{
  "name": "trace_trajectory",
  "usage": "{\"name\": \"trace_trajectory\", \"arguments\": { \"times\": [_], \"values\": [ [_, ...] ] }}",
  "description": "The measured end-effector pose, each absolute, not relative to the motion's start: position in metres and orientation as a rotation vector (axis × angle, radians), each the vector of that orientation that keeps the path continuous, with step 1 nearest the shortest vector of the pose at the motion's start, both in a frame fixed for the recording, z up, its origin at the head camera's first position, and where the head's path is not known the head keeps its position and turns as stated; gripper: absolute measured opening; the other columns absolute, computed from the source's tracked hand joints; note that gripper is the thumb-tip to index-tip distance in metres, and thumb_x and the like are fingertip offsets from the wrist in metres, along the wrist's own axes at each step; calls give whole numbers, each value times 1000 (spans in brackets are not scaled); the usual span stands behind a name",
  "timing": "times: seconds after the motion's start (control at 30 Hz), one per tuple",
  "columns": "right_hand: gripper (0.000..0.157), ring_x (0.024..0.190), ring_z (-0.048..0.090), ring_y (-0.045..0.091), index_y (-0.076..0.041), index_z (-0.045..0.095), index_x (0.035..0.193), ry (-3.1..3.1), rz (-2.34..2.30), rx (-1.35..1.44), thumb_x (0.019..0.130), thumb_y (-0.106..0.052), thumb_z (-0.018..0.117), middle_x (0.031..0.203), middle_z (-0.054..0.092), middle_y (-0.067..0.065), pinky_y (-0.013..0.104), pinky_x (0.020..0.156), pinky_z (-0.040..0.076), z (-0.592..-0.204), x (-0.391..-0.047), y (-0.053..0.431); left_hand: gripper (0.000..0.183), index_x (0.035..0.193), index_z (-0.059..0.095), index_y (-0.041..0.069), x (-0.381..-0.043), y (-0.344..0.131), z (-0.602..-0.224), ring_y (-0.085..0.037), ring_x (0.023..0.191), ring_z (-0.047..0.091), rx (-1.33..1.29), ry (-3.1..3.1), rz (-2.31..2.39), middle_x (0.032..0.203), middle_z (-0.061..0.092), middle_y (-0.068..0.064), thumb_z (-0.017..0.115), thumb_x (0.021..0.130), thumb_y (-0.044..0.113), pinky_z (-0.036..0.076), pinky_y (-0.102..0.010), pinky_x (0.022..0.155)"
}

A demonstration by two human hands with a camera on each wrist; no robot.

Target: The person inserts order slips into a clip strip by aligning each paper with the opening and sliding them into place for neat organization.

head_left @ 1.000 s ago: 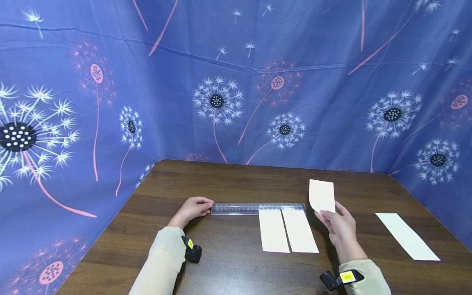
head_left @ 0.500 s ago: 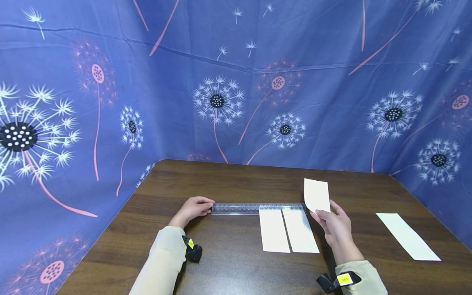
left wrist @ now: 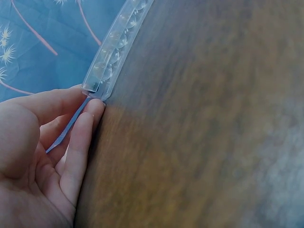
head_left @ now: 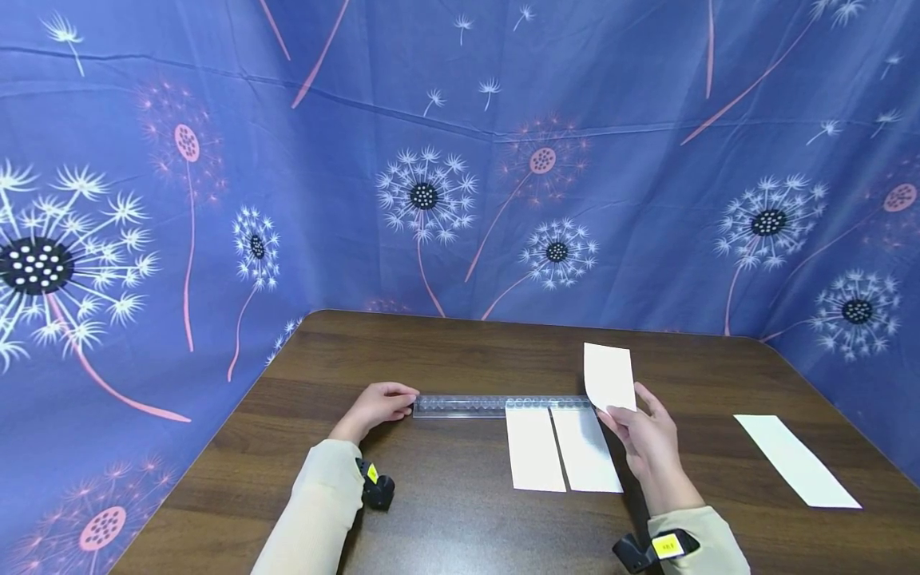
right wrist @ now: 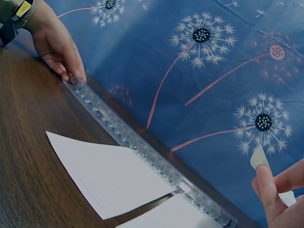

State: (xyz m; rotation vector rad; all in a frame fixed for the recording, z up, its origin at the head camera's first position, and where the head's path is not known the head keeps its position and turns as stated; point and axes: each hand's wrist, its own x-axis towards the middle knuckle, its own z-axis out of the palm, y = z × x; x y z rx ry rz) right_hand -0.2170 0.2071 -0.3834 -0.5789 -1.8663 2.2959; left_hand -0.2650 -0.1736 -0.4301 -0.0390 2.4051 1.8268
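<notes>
My left hand (head_left: 377, 409) pinches the left end of a long clear plastic strip (head_left: 460, 407) with a row of round bumps along it. In the left wrist view its fingertips sit right at the strip's end (left wrist: 107, 61). Two white paper cards (head_left: 536, 451) (head_left: 585, 451) lie side by side, their top edges at the right part of the strip. Another white card (head_left: 609, 375), slightly bent, is held up between the thumb and fingers of my right hand (head_left: 650, 443), above the strip's right end. The right wrist view shows this card (right wrist: 259, 156) nearly edge-on.
One more white paper strip (head_left: 796, 463) lies at an angle on the right side of the dark wooden table (head_left: 431, 519). A blue dandelion-print cloth (head_left: 323, 192) hangs behind and beside the table. Both wrists wear black camera straps with yellow labels.
My right hand has moved a little to the left with its card, which now overlaps the strip's right end in the head view. The left hand and the strip have stayed put.
</notes>
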Motion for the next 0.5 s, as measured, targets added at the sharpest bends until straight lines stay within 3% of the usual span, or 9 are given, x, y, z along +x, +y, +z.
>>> {"name": "trace_trajectory", "arguments": {
  "times": [0.5],
  "values": [
    [81,76,62,8,-13,9,151,-1869,2350,-552,86,12,52,138,26,23,22,81,49,-380,-213,195,20,105,66,-6,-266,-175,-431,-11,71,60,-18,2402,1835,88,66,-6,62,89,7,53,-28,71]
  ]
}}
